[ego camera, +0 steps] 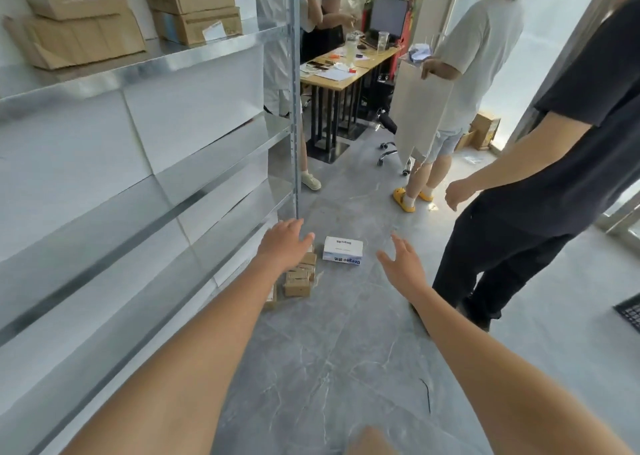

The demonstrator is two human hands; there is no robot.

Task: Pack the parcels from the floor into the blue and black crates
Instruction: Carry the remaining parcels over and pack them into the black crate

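A white parcel with blue print (343,250) lies flat on the grey floor ahead of me. Left of it, several small brown cardboard parcels (300,277) sit in a row beside the foot of the metal shelf. My left hand (285,245) reaches out above the brown parcels with fingers spread, holding nothing. My right hand (401,264) is stretched forward to the right of the white parcel, fingers straight and apart, also holding nothing. A corner of a black crate (631,312) shows at the right edge. No blue crate is in view.
A metal shelving unit (145,163) fills the left side, with cardboard boxes (79,18) on top. A person in dark clothes (540,184) stands close on the right. Other people stand by a desk (346,70) at the back, near an office chair (391,142).
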